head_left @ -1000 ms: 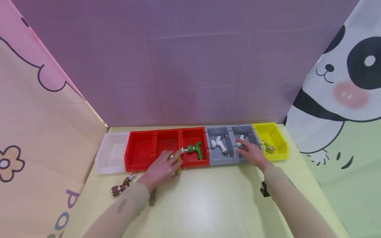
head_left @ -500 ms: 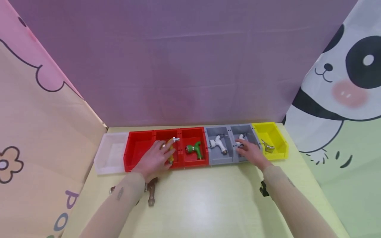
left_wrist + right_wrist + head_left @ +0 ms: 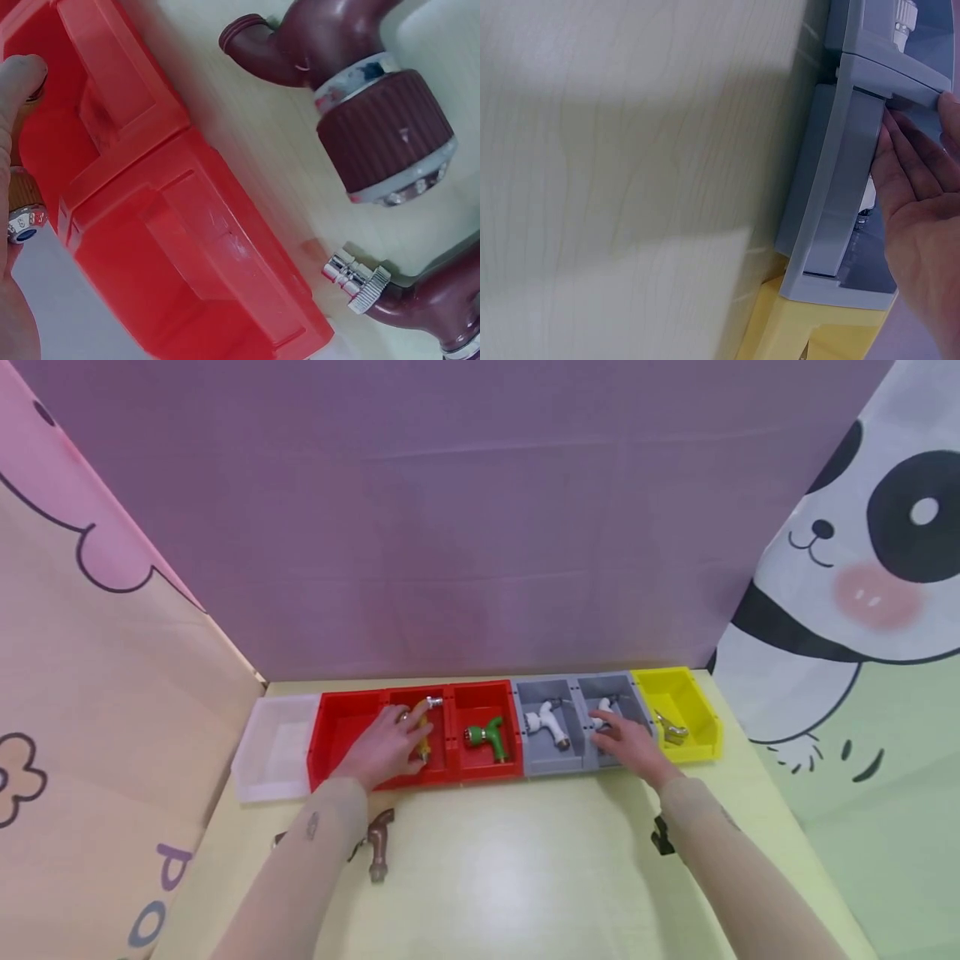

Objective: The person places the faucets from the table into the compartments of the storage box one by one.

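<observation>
My left hand (image 3: pixel 384 745) holds a yellow faucet (image 3: pixel 424 735) with a silver spout tip, inside the middle red bin (image 3: pixel 450 775). In the left wrist view, the thumb lies against this faucet's ribbed end (image 3: pixel 25 189). My right hand (image 3: pixel 630 745) reaches into the right grey bin (image 3: pixel 645 700). Its fairly straight fingers are inside that bin near its front wall, beside a white faucet (image 3: pixel 604 705) partly hidden by the hand. A green faucet (image 3: pixel 487 737) lies in the right red bin, and another white faucet (image 3: pixel 551 727) in the left grey bin.
A brown faucet (image 3: pixel 378 845) lies on the table, with another brown faucet (image 3: pixel 442 304) near the left forearm. A translucent white bin (image 3: pixel 273 743) stands at the row's left end. At the right end, a yellow bin (image 3: pixel 705 727) holds a gold-coloured metal piece (image 3: pixel 672 728). A black object (image 3: pixel 662 837) lies beside the right forearm.
My left hand has moved left with the yellow faucet, from in front of the red bins and over the green faucet's bin into the middle red bin. My right hand has stayed in the grey bin.
</observation>
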The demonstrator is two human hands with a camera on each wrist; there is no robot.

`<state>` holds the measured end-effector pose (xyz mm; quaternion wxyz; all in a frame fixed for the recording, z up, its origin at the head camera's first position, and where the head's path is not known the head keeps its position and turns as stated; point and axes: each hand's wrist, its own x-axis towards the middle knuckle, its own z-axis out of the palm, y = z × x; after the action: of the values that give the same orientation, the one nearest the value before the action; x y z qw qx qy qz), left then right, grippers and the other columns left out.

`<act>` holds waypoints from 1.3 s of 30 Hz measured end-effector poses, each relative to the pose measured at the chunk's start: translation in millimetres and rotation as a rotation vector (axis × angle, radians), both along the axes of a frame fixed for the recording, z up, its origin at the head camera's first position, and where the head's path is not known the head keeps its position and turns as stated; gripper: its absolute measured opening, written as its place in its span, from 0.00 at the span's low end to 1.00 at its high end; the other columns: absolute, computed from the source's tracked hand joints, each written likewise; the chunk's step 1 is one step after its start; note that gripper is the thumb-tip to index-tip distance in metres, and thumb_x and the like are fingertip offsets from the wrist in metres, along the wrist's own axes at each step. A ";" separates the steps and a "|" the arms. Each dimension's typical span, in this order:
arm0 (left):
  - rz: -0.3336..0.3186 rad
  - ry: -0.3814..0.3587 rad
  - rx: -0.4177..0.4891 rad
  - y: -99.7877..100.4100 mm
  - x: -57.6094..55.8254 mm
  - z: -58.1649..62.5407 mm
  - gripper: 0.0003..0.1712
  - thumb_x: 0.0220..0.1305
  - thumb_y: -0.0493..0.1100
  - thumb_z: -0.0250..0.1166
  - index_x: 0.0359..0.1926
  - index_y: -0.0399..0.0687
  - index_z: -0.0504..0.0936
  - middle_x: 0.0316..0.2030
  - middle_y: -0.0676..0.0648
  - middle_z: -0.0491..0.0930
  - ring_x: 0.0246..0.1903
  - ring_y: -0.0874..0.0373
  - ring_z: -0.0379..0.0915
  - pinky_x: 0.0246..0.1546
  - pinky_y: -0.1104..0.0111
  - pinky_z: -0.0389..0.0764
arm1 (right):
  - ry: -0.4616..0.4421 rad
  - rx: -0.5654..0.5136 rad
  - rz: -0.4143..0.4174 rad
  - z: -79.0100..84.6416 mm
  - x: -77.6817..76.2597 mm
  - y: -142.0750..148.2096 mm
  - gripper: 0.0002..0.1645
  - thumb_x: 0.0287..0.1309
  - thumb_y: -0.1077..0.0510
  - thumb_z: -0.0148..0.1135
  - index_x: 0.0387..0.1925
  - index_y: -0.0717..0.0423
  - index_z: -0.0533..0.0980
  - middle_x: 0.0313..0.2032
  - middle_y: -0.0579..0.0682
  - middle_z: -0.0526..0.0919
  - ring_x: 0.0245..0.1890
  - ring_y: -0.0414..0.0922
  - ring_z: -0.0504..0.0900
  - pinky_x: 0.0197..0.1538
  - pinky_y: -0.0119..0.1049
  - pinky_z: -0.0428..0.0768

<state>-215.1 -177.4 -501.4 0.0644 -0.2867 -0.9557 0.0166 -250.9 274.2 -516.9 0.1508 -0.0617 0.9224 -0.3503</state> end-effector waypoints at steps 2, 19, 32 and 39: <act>0.010 -0.018 0.000 -0.7 -1.3 -0.4 0.46 0.52 0.57 0.80 0.71 0.53 0.75 0.78 0.45 0.58 0.68 0.43 0.60 0.59 0.54 0.81 | -0.007 -0.002 -0.003 0.1 -0.1 -0.6 0.36 0.74 0.44 0.58 0.77 0.45 0.62 0.69 0.62 0.73 0.65 0.60 0.76 0.65 0.58 0.76; 0.010 -0.132 0.054 -4.4 1.7 -11.5 0.47 0.55 0.66 0.74 0.72 0.53 0.73 0.79 0.44 0.57 0.76 0.37 0.51 0.76 0.45 0.52 | -0.016 -0.001 -0.005 -1.4 -0.2 -0.6 0.37 0.74 0.41 0.57 0.78 0.44 0.61 0.69 0.62 0.72 0.65 0.61 0.75 0.64 0.59 0.76; -0.005 -0.270 0.044 -26.7 75.1 -13.0 0.50 0.55 0.67 0.73 0.76 0.61 0.68 0.79 0.48 0.57 0.79 0.39 0.42 0.77 0.43 0.48 | -0.003 -0.001 0.003 1.9 0.5 0.5 0.37 0.74 0.42 0.57 0.77 0.46 0.61 0.69 0.63 0.72 0.66 0.61 0.74 0.65 0.59 0.76; 0.019 -0.367 0.099 -33.1 111.4 -20.1 0.47 0.55 0.64 0.75 0.74 0.60 0.71 0.77 0.47 0.61 0.77 0.37 0.49 0.72 0.38 0.60 | -0.009 -0.006 0.000 1.8 3.5 -0.7 0.36 0.75 0.43 0.56 0.77 0.46 0.61 0.70 0.63 0.72 0.66 0.61 0.74 0.65 0.58 0.75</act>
<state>-103.6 -210.5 -521.5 -0.0974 -0.2725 -0.9537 -0.0823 -247.4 273.5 -515.2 0.1545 -0.0606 0.9206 -0.3535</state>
